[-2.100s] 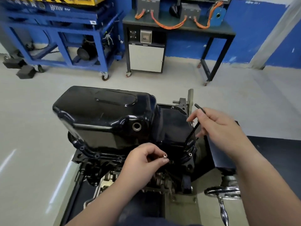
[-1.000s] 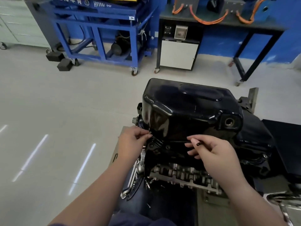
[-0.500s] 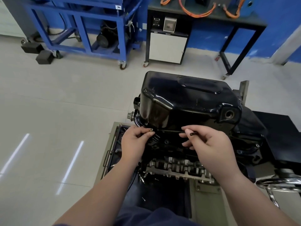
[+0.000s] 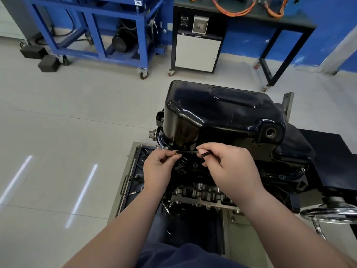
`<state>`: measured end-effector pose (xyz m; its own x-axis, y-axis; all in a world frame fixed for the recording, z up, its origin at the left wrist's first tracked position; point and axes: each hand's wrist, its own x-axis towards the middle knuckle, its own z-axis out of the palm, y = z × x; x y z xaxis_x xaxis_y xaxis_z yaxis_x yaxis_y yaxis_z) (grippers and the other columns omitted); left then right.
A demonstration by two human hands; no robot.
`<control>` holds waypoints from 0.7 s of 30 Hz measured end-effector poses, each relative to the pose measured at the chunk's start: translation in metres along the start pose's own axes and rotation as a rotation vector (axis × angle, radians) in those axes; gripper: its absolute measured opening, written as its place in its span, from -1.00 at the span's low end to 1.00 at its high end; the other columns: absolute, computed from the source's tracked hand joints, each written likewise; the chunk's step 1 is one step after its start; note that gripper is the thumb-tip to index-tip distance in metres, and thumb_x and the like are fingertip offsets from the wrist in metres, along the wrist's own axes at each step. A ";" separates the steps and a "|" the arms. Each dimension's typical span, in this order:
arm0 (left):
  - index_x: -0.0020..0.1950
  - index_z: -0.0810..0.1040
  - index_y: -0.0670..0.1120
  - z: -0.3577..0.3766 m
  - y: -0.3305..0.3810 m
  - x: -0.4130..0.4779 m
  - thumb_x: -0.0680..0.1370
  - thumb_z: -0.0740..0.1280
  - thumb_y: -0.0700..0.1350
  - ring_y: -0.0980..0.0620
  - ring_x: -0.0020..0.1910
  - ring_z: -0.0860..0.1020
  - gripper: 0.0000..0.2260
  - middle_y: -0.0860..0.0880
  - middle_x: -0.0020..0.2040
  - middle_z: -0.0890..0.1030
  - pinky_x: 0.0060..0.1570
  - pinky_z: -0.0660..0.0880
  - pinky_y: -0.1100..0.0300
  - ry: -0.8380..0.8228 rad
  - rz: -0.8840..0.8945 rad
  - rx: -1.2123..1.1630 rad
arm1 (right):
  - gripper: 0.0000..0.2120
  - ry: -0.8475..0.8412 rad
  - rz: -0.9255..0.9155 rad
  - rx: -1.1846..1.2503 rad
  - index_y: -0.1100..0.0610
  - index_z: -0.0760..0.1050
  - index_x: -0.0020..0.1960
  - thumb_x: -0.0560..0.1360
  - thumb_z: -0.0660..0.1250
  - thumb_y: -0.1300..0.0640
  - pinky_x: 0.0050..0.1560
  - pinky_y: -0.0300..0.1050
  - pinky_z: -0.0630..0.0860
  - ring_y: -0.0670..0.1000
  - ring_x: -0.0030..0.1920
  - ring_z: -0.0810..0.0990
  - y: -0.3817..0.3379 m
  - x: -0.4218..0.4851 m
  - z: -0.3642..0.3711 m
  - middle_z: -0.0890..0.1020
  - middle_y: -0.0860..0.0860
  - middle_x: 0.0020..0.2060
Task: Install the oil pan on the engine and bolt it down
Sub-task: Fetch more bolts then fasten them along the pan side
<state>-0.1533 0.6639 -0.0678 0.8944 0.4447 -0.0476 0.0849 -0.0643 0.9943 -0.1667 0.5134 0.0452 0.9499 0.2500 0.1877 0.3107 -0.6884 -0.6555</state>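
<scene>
**Two hands working one bolt at the oil pan flange**

One black oil pan (image 4: 222,117) is sitting on top of the engine (image 4: 202,192), with its single drain hole (image 4: 270,132) facing the camera at the right. The left hand (image 4: 157,171) is pinching one small bolt (image 4: 176,152) between thumb and fingertips at the pan's near left flange corner. The right hand (image 4: 231,171) is gripping one black hex key (image 4: 190,151) between thumb and forefinger. The key's long shaft is lying level and reaching to the bolt; whether its tip is seated in the head cannot be told. One chrome handwheel (image 4: 332,210) is showing at lower right. Two black blocks (image 4: 48,63) are lying on the floor beside one blue wheeled frame (image 4: 144,45). One black table (image 4: 303,23) is carrying orange cables (image 4: 231,10).
</scene>
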 end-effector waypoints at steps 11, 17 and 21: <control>-0.32 0.61 0.17 -0.001 -0.003 -0.001 0.37 0.50 -0.19 0.20 -0.28 0.51 -0.75 0.16 -0.34 0.59 -0.14 0.47 0.19 -0.005 0.010 0.021 | -0.82 -0.029 -0.098 -0.189 0.09 0.62 0.03 0.55 0.24 0.15 -0.15 -0.01 0.54 0.01 -0.17 0.64 -0.012 0.010 -0.006 0.67 -0.03 -0.25; -0.31 0.61 0.16 -0.002 -0.002 0.000 0.39 0.49 -0.17 0.18 -0.29 0.51 -0.79 0.15 -0.35 0.57 -0.18 0.45 0.22 -0.010 -0.003 0.040 | -0.80 -0.090 -0.072 -0.220 0.07 0.60 0.06 0.57 0.21 0.12 -0.10 -0.02 0.52 0.00 -0.12 0.63 -0.014 0.011 -0.003 0.67 -0.03 -0.18; -0.31 0.58 0.15 -0.001 0.000 -0.001 0.40 0.48 -0.16 0.19 -0.34 0.46 -0.79 0.14 -0.38 0.53 -0.24 0.40 0.26 0.004 -0.001 0.088 | -0.77 -0.119 -0.083 -0.274 0.04 0.58 0.09 0.57 0.17 0.09 -0.10 -0.10 0.49 -0.01 -0.10 0.60 -0.020 0.017 -0.004 0.67 -0.06 -0.15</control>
<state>-0.1544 0.6644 -0.0673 0.8928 0.4480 -0.0478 0.1239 -0.1421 0.9821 -0.1564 0.5286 0.0642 0.9153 0.3795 0.1350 0.3999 -0.8163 -0.4167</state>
